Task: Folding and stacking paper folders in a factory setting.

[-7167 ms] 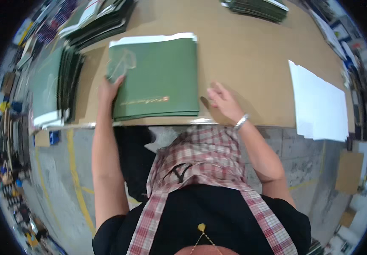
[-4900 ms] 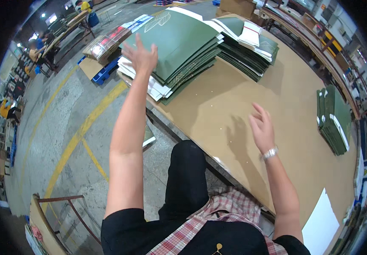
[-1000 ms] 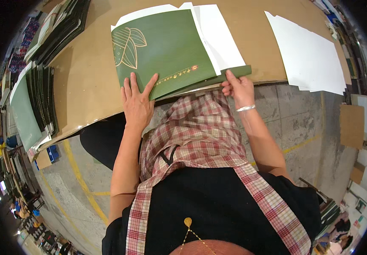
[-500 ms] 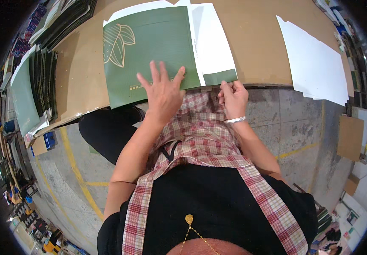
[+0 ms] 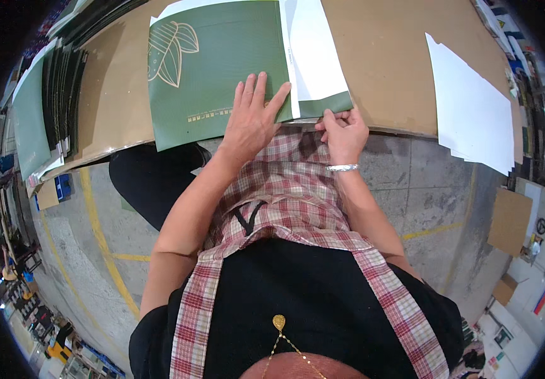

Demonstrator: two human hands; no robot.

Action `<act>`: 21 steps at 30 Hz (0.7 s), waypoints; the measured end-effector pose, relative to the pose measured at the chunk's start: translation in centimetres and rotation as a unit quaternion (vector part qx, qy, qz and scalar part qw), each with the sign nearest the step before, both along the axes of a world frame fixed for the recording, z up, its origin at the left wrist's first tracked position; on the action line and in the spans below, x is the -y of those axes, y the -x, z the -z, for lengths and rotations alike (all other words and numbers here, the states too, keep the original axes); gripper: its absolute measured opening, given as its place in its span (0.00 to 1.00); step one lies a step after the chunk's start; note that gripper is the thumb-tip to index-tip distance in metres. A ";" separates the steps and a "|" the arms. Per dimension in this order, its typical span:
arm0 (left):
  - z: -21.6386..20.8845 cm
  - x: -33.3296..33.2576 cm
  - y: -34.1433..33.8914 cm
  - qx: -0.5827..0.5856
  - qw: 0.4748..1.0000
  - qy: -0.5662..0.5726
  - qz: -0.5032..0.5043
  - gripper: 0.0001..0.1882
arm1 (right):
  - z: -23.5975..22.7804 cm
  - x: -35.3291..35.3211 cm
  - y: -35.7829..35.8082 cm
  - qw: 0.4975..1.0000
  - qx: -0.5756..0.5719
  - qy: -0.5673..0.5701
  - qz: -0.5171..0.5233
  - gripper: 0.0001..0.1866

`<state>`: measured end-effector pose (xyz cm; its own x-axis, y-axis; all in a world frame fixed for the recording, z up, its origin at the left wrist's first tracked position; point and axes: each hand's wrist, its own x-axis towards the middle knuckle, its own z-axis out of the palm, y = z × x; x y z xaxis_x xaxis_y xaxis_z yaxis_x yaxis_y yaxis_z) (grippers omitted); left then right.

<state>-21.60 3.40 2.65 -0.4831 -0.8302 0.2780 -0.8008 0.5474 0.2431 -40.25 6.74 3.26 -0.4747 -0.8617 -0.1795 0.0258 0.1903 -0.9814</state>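
Note:
A green printed cardboard sheet (image 5: 222, 57) with a gold leaf pattern lies in front of me at the table's near edge. My left hand (image 5: 251, 120) rests on its near part, fingers outstretched and thumb apart. Along the sheet's right side runs a white flap (image 5: 313, 50) that ends in a green strip (image 5: 326, 104). My right hand (image 5: 346, 129) is closed at the near edge of this strip, thumb and fingers pinching it by the corner. The fingertips under the edge are partly hidden.
The brown table (image 5: 386, 69) carries a stack of green and dark sheets (image 5: 64, 104) standing at the left. White sheets (image 5: 474, 104) lie at the right, over the table's near edge. Below, the grey floor (image 5: 398, 183) has yellow lines.
My left hand has gone from hovering, blurred, to lying flat on the green sheet, a little further right. My right hand stays at the strip's edge. The whole view has shifted slightly.

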 end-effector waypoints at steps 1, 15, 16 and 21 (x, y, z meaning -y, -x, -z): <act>0.0 0.2 -0.1 -0.001 1.000 0.000 0.001 0.44 | 0.1 0.1 0.0 1.000 0.000 -0.004 -0.004 0.08; 0.5 0.3 -0.1 -0.104 0.994 -0.016 0.006 0.42 | 1.5 0.7 0.9 0.726 -0.589 0.291 -0.205 0.35; 0.7 0.4 0.1 -0.063 0.998 0.003 0.001 0.41 | 1.7 0.8 1.2 0.708 -0.607 0.286 -0.221 0.35; 1.2 0.5 0.0 -0.004 1.000 0.010 -0.020 0.38 | 1.7 1.2 1.7 0.707 -0.578 0.307 -0.267 0.36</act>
<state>-21.63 2.89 1.46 -0.4465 -0.8438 0.2978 -0.8206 0.5188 0.2398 -41.98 5.49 1.60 0.4251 -0.7204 0.5481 -0.7758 -0.6019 -0.1894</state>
